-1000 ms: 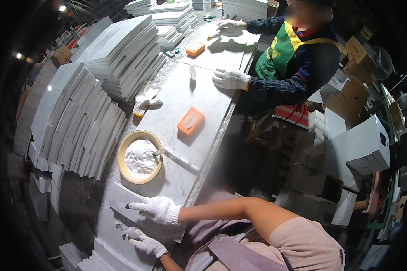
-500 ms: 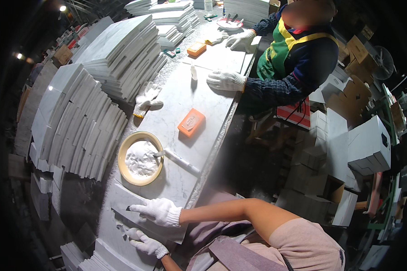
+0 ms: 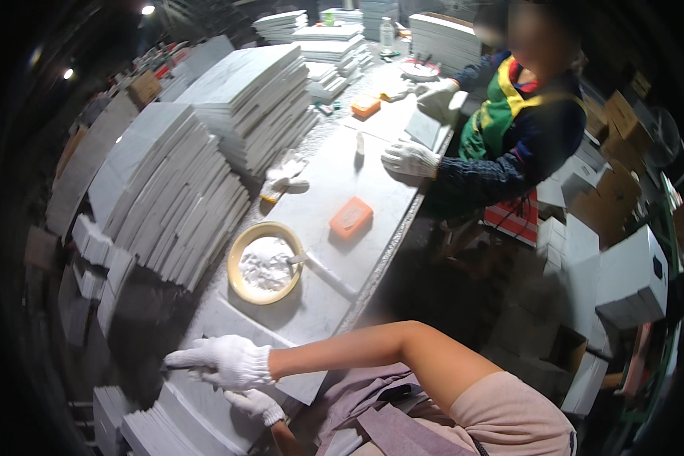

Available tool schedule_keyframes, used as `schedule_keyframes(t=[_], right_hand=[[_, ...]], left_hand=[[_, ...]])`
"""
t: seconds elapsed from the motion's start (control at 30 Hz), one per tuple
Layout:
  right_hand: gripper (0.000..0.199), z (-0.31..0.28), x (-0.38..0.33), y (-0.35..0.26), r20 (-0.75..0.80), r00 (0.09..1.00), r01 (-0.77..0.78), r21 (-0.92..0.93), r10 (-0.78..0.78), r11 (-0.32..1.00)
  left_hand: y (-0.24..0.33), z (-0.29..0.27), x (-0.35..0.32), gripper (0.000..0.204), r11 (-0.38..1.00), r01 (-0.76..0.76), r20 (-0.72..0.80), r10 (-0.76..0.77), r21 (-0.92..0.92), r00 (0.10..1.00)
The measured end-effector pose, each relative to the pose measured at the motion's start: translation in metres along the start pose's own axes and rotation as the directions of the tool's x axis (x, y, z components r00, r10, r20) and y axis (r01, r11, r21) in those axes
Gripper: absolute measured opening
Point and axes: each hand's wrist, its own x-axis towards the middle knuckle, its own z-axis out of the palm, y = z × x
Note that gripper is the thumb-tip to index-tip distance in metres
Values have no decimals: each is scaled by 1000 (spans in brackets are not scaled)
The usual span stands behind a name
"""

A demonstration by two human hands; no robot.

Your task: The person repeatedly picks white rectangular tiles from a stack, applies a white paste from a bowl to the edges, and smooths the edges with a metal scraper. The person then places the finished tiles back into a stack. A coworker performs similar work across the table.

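Holding the left grip [image 3: 255, 405], gloved in white knit cotton, lowest and nearest, partly tucked behind the other; could not tell whether spread or pinching. Stretched the right grip [image 3: 224, 360], in a matching white glove, leftward across the flat pale-grey marble slab [image 3: 302, 386], with fingers extended; could not tell whether pinching anything, with only a small dark patch visible at the fingertips. Had that slab lying beneath the right forearm, at the near end of the long white stone surface [image 3: 319, 171], with thin white stone tiles [image 3: 150, 432] stacked close by.

Appeared to be at the step of positioning or dressing the slab by hand. Judged the next move to call for steadying with the left and careful placing of the right, perhaps with paste.

Saw farther along a round cream-yellow bowl [image 3: 234, 278] of white paste [image 3: 264, 264], with a white-handled spatula [image 3: 330, 278] across the rim. Noted beyond it a rectangular orange packet [image 3: 351, 218], a loose white glove with a yellow cuff [image 3: 285, 176], and, farthest, a co-worker in a green-and-yellow apron [image 3: 480, 129].
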Motion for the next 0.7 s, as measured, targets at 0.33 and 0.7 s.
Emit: schedule_keyframes(t=[0.33,0.7], right_hand=[[45,90,16,-118,135,839,463,332,-527,822],[71,-10,-131,10,260,881,-472,421,396,774]], left_hand=[[-37,-5,-9,53,998,52,-58,-54,-29,997],[-41,11,10,55,997,-47,-107,39,-67,994]])
